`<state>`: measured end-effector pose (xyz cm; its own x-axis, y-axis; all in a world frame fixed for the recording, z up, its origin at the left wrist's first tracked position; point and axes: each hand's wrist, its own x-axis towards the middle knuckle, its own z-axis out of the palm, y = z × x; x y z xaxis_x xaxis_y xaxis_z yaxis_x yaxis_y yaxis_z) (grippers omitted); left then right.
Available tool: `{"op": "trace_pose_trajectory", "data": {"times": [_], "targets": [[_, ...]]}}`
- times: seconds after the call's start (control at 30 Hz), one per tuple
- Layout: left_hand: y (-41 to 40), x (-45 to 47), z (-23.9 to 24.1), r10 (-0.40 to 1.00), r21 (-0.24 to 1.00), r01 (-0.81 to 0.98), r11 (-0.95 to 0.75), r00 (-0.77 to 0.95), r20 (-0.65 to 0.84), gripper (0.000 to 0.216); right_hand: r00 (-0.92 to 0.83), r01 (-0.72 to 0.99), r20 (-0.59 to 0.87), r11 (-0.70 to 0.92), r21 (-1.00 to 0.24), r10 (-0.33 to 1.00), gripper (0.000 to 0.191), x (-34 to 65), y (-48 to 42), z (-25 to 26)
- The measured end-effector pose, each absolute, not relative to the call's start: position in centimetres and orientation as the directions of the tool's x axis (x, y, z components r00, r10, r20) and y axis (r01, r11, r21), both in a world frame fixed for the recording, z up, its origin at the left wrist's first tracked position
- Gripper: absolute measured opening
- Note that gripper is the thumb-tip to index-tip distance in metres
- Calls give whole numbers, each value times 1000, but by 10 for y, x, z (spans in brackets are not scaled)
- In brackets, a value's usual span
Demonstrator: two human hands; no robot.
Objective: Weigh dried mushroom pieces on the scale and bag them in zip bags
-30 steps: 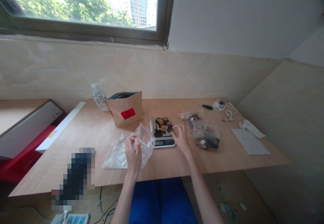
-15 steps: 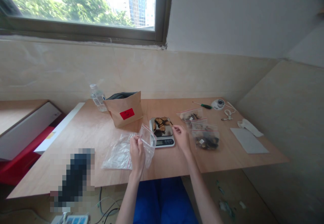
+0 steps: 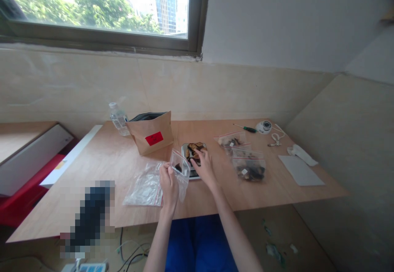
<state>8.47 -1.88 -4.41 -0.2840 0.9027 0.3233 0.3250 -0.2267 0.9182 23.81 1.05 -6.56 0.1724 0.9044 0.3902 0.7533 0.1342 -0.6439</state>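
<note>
My left hand (image 3: 169, 181) is closed on the edge of a clear zip bag (image 3: 184, 177), whose mouth gapes toward the scale. A dark dried slice (image 3: 178, 167) shows at the bag's opening. Just right of it stands a small digital kitchen scale (image 3: 194, 177), its display mostly hidden by my hand and the bag. Dried brown slices (image 3: 191, 148) with dark rims lie on its plate. Over these slices my right hand (image 3: 205, 166) reaches with thumb and fingers apart, the fingertips at or touching them. More clear zip bags (image 3: 143, 188) lie flat beneath and left of my left hand.
Behind stand a brown paper pouch (image 3: 150, 136) and a water bottle (image 3: 118, 118). Filled zip bags (image 3: 249, 169) lie to the right. Farther right are a screwdriver (image 3: 250, 129), a white camera (image 3: 264, 127), a cable (image 3: 275, 140) and white paper (image 3: 300, 170). A pixelated dark object sits front left.
My right hand has moved left from the scale's right edge to over the slices, its pinch now spread. A dark slice now shows at the bag's mouth. My left hand stays nearly still.
</note>
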Motion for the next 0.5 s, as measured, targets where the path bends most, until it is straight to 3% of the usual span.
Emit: {"op": "trace_pose_trajectory", "data": {"times": [0.13, 0.5], "targets": [[-22, 85, -45, 893, 929, 299, -219, -321, 314, 27, 120, 770, 379, 155, -619, 918, 33, 236, 9, -77], [-22, 89, -50, 904, 932, 309, -191, -315, 290, 28, 326, 509, 289, 91, -856, 900, 21, 263, 14, -79]]}}
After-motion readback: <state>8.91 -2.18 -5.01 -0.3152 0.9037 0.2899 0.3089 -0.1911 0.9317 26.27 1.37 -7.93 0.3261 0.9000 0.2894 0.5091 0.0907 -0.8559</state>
